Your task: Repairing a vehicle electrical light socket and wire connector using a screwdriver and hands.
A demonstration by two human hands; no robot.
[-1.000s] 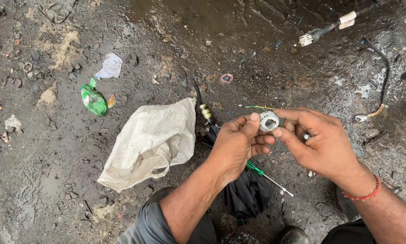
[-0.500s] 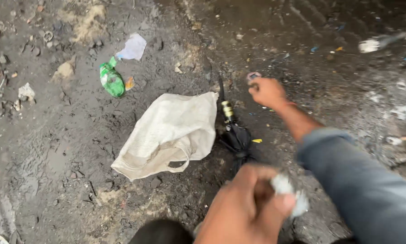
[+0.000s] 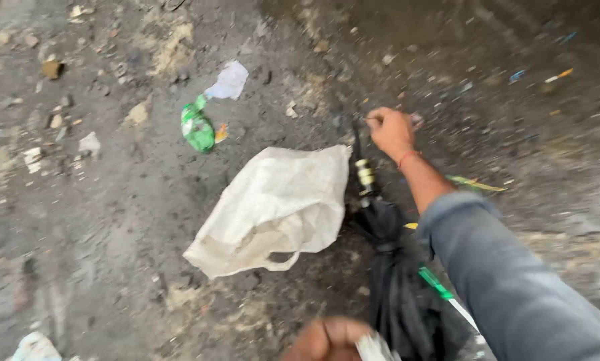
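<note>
Dark, wet, gritty ground (image 3: 112, 220) is strewn with litter — a white woven sack (image 3: 276, 207), a crushed green wrapper (image 3: 197, 128), white paper scraps (image 3: 228, 81), a folded black umbrella (image 3: 397, 281), a green-handled screwdriver (image 3: 440, 286).

Only packaging I see: a crumpled green wrapper (image 3: 197, 128) at 10 o'clock, and a whitish woven sack (image 3: 276, 207) lying flat dead centre.
</note>
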